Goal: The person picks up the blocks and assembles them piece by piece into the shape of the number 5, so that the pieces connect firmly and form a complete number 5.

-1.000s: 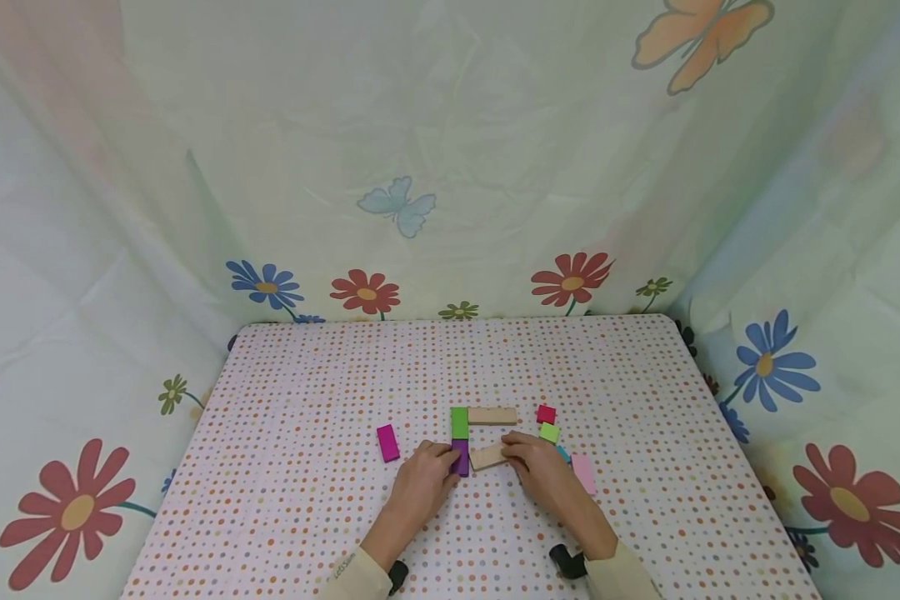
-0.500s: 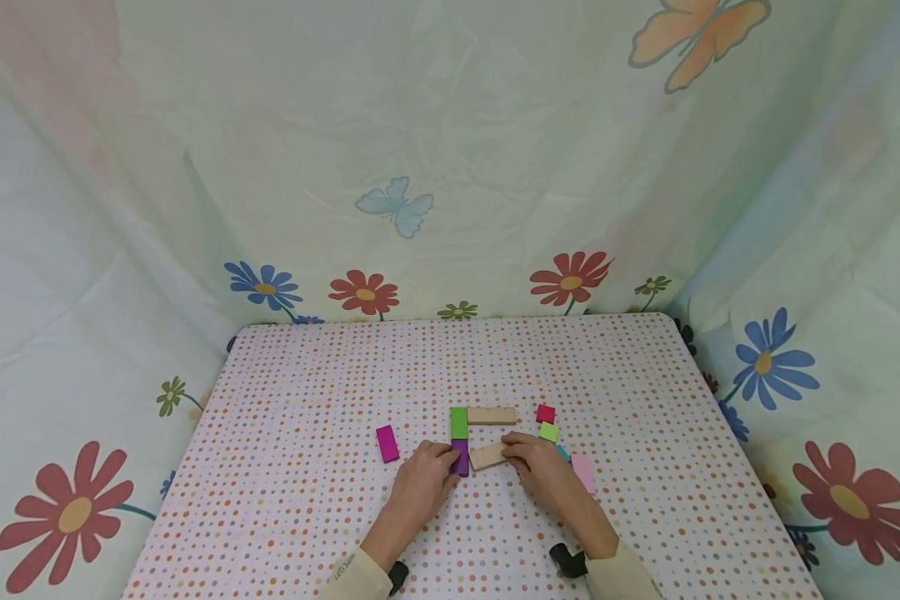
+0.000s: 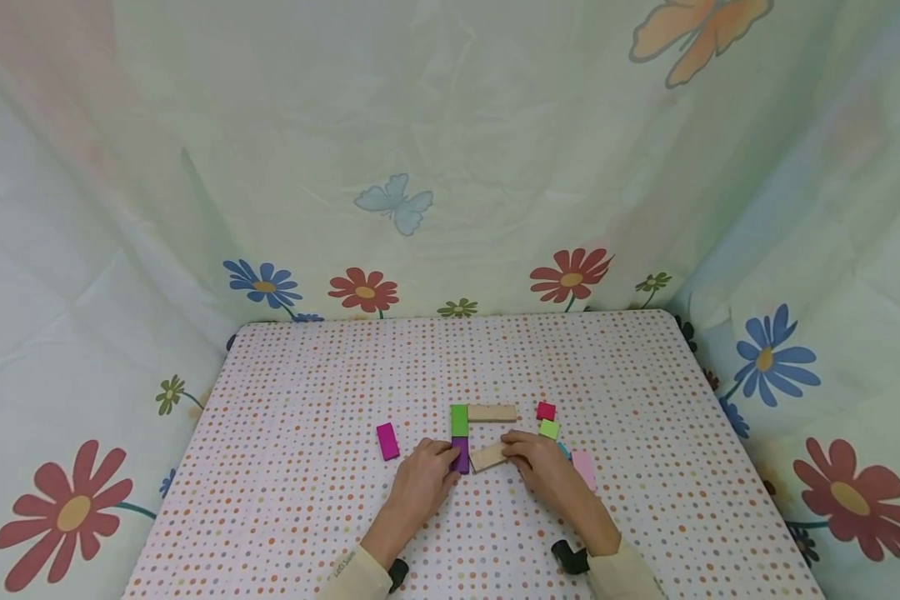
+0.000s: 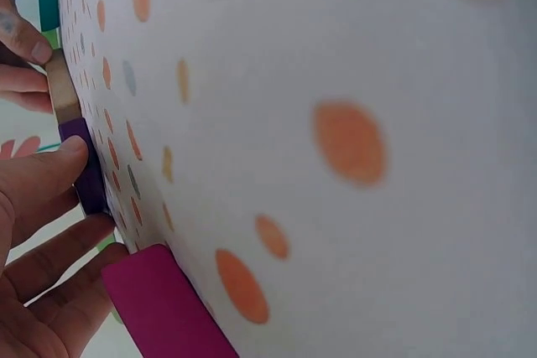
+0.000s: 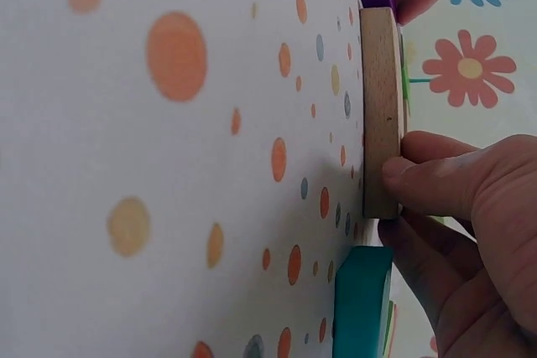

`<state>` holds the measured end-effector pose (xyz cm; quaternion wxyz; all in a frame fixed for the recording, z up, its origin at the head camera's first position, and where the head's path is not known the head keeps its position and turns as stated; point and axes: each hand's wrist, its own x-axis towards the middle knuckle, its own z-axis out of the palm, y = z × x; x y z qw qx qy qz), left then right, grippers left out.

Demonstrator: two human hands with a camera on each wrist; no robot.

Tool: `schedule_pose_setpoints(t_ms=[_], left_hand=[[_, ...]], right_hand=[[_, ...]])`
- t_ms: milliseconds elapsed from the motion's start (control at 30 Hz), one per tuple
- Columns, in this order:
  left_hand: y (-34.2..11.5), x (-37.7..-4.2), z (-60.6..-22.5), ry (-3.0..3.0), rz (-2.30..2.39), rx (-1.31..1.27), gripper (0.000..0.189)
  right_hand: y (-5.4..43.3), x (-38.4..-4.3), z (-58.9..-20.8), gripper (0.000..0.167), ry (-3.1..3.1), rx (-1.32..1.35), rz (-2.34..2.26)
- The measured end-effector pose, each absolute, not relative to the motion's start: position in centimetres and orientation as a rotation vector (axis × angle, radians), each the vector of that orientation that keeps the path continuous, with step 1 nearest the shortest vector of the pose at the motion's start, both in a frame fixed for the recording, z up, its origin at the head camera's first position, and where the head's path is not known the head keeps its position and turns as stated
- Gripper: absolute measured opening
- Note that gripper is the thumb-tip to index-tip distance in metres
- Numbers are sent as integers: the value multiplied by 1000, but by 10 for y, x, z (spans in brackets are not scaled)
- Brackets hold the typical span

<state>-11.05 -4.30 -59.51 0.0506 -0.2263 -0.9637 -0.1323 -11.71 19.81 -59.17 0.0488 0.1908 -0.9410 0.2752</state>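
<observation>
My left hand (image 3: 420, 479) pinches a purple block (image 3: 461, 456) that stands end to end with a green block (image 3: 460, 420). With thumb and fingers, my right hand (image 3: 543, 471) grips the right end of a plain wooden block (image 3: 487, 457). That wooden block slants slightly, its left end right at the purple block's side; the right wrist view shows its long face (image 5: 382, 115) low over the tabletop. A second wooden block (image 3: 492, 413) lies farther back, its left end against the green block.
A magenta block (image 3: 387, 442) lies left of my left hand. Beside my right hand are a red block (image 3: 546, 411), a lime block (image 3: 549, 429), a teal block (image 5: 362, 299) and a pink block (image 3: 583, 468). A dotted cloth (image 3: 330, 375) covers the table; a printed curtain surrounds it.
The head view has shifted very slightly. Both hands and the blocks stay in place.
</observation>
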Motion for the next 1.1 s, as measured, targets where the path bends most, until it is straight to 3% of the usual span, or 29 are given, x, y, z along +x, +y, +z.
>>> schedule_pose_setpoints(t_ms=[1100], left_hand=[[-39,-107,-594,-2972,-356,-689,38]], right_hand=[[196,-119,-596,15,-2884,537,863]])
